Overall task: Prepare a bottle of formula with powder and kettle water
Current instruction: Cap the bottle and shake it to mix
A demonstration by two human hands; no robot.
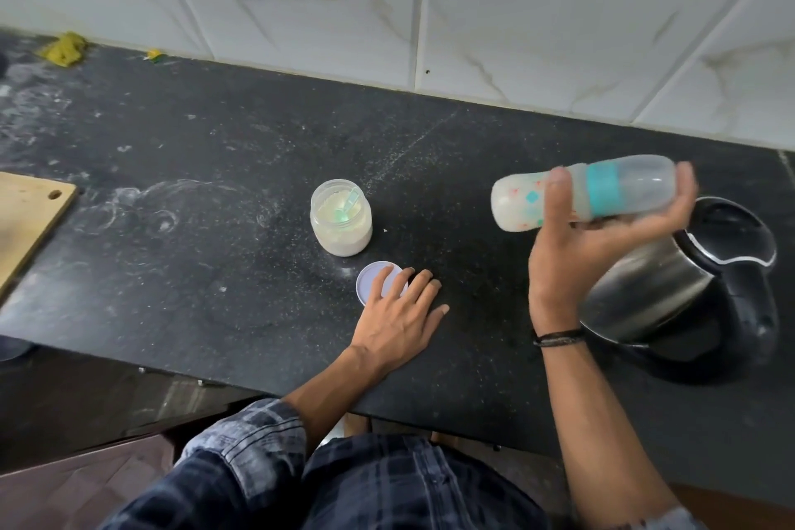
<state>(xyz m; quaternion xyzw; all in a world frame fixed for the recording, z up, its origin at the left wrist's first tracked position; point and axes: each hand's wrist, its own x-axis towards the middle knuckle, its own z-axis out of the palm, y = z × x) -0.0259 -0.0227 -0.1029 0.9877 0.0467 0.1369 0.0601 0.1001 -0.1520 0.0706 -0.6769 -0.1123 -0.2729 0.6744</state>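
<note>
A checked sleeve (241, 443) sits nearest, over the dark surface (215, 185). The kettle (671, 284) stands at the right, close under the right hand (572, 254), which grips the capped bottle (636, 185) sideways in the air. A swing could knock the kettle, and a loose cap would leak. The open powder jar (341, 219), scoop (350, 202) inside, could spill. The left hand (400, 314) lies flat, fingers on the lid (372, 278).

capped bottle (602, 191) sideways (milky inside), open powder jar (341, 224), kettle (645, 284)
</note>
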